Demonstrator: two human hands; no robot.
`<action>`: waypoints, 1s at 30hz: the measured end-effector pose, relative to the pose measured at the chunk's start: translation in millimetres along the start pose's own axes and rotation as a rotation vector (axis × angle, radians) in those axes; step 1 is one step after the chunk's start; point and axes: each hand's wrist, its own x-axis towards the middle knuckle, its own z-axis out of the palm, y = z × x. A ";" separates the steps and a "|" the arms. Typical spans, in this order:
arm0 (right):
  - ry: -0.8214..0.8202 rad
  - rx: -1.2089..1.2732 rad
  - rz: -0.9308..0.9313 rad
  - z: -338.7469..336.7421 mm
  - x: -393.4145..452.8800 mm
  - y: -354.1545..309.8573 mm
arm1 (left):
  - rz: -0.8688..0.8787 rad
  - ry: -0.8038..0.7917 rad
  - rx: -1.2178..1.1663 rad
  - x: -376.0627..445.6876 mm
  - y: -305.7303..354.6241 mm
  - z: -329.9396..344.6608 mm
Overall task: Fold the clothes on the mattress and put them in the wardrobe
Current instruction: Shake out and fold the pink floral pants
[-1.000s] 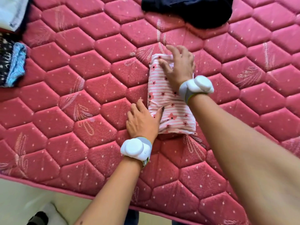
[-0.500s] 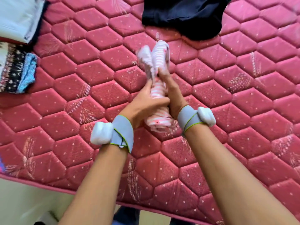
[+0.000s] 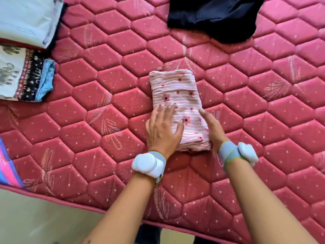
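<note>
On the mattress (image 3: 109, 106), left hand (image 3: 162, 131) presses the folded garment (image 3: 179, 106), fingers spread; right hand (image 3: 213, 128) flanks it, fingers straight.

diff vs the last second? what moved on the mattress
The pink striped garment, lifted upright between both hands half a second ago, now lies flat again, folded shorter and wider. The left hand has dropped its grip and presses flat on the near corner; the right hand rests along the right edge. The dark garment and side piles stayed put.

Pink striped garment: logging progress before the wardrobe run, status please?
Left hand flat on pink striped garment, right hand against its right edge. Garment folded, lying on mattress. Dark garment beyond, unfolded. Nothing in the way.
</note>
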 end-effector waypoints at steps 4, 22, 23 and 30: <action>0.202 -0.655 -0.179 19.3 19.4 -24.7 | 0.019 -0.195 0.208 -28.9 2.8 37.2; 0.151 -0.295 -0.050 19.0 47.9 -18.6 | -0.567 -0.046 -0.093 -52.1 -5.7 9.8; 0.093 -0.173 -0.037 13.8 44.5 -12.0 | -0.615 -0.097 -0.156 -50.3 -8.1 7.5; 0.142 -0.110 -0.083 14.7 33.1 4.1 | -0.727 -0.552 -0.535 -55.5 -5.0 2.3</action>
